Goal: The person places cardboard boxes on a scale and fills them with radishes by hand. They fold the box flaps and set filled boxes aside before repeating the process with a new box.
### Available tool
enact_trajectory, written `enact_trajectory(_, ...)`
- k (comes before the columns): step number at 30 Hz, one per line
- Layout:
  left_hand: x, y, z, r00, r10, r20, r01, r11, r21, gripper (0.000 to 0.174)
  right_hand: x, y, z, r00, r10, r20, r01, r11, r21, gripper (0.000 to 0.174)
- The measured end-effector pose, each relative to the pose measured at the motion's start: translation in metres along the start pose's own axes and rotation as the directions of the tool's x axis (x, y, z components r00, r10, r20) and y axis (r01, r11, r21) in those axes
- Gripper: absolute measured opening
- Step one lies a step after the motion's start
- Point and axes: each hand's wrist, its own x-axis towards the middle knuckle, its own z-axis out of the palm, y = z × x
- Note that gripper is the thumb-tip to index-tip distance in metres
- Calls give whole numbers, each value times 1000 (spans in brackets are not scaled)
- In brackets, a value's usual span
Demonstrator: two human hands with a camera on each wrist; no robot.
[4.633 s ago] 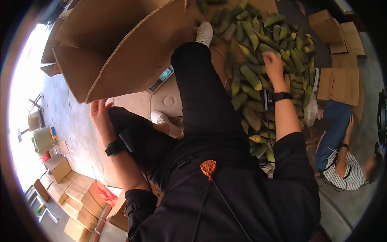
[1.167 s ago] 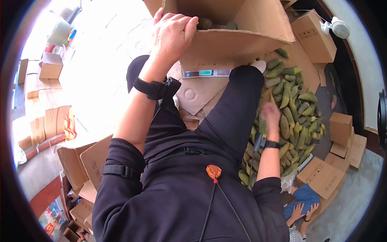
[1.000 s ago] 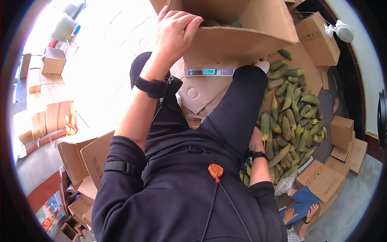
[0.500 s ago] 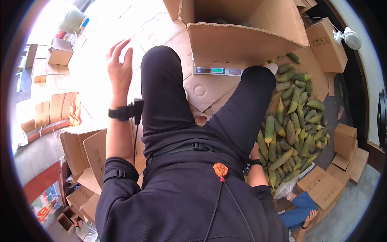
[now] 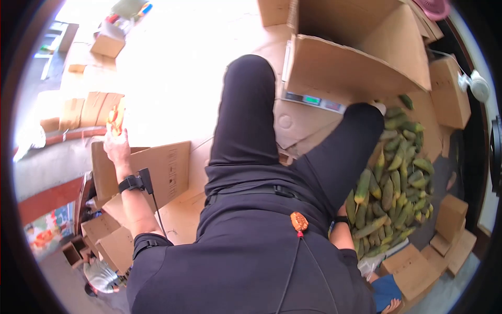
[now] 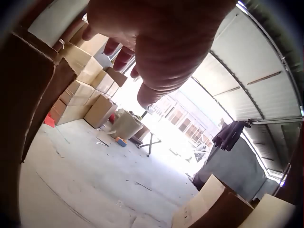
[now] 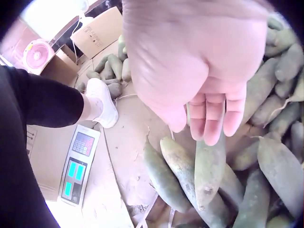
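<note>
My left hand (image 5: 118,149) is stretched out at the left, overlapping an orange-red piece of plastic or cloth (image 5: 114,118) in the head view. In the left wrist view, its fingers are loosely spread with nothing between them. My right hand (image 7: 199,61) hangs over a pile of green radishes (image 5: 395,193). Its fingers are fairly straight and overlap one green radish (image 7: 209,173) in the right wrist view. In the head view, this hand is hidden behind my thigh, with only the wrist and forearm showing.
A large open carton (image 5: 361,63) stands on a digital scale (image 5: 314,100) ahead of me. Another open carton (image 5: 167,172) is at my left. Stacked cartons (image 5: 444,230) and a seated person's leg (image 5: 386,293) are at the right, a pink fan (image 7: 38,56) beyond.
My left hand has let go of the large carton's edge and swung left and back. My right hand has dropped lower beside my thigh at the radishes. The head view has turned left.
</note>
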Motion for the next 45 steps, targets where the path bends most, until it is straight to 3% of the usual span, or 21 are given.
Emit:
enact_trajectory(1,-9,-17,-5,997,-63,44,56,988,143,43,4,6,9,999,7,42,-7,1000,-9,45)
enact_trajectory(2,-16,-24,-9,933,-341,111,332,939,95,50,11,8,20,996,18,91,-16,1000,-25,45)
enact_trajectory(3,-30,-27,-13,956,-294,22,288,947,144,59,19,8,34,989,32,147,-25,999,-48,45)
enact_trajectory(5,-46,-19,-31,893,-441,94,421,890,174,71,29,7,66,961,68,267,-41,994,-105,45)
enact_trajectory(7,-69,-19,-39,821,-549,156,532,835,136,81,34,7,89,926,111,361,-53,984,-168,45)
enact_trajectory(8,-74,-12,-49,738,-639,214,629,768,123,84,35,6,96,909,132,396,-56,979,-198,45)
enact_trajectory(12,-120,-46,-48,584,-729,357,756,649,85,88,42,3,94,869,183,460,-60,961,-270,45)
enact_trajectory(14,-174,-108,-8,596,-715,365,766,643,10,83,42,-3,82,867,183,464,-58,961,-270,45)
enact_trajectory(15,-175,-101,-21,562,-711,424,772,634,40,76,42,-3,76,868,180,463,-59,963,-265,45)
enact_trajectory(16,-194,-118,-12,598,-694,400,741,670,55,64,42,-4,68,870,175,460,-59,965,-254,45)
enact_trajectory(17,-191,-109,-24,608,-633,479,706,707,39,48,43,-7,58,878,159,452,-54,970,-236,45)
enact_trajectory(19,-191,-106,-27,529,-656,538,778,629,1,35,46,-21,34,903,91,421,-20,985,-170,45)
enact_trajectory(22,-161,-79,-45,657,-551,514,650,759,-18,31,43,-27,3,929,10,371,18,997,-72,45)
enact_trajectory(24,-118,-43,-61,577,-586,569,681,729,60,32,45,-24,-17,936,-17,350,30,999,-33,45)
enact_trajectory(25,-109,-47,-44,587,-572,573,673,738,47,32,46,-22,-27,939,-25,342,33,999,-18,45)
enact_trajectory(27,-86,-55,-10,710,-469,526,504,859,85,33,47,-19,-42,943,-39,331,38,999,8,45)
enact_trajectory(28,-71,-48,-1,717,-460,524,499,863,76,33,49,-17,-45,943,-45,328,41,999,20,45)
enact_trajectory(30,-29,-8,-5,687,-515,513,603,798,-7,34,49,-17,-50,943,-56,327,44,998,44,45)
enact_trajectory(38,90,-33,66,662,-514,545,683,713,-157,36,55,-18,-56,944,-90,317,49,990,134,45)
enact_trajectory(41,147,-15,85,734,-477,483,591,800,-109,38,59,-23,-51,943,-102,317,54,986,157,45)
enact_trajectory(45,234,65,79,860,-336,385,394,915,-82,42,56,-20,-44,946,-112,303,55,980,190,45)
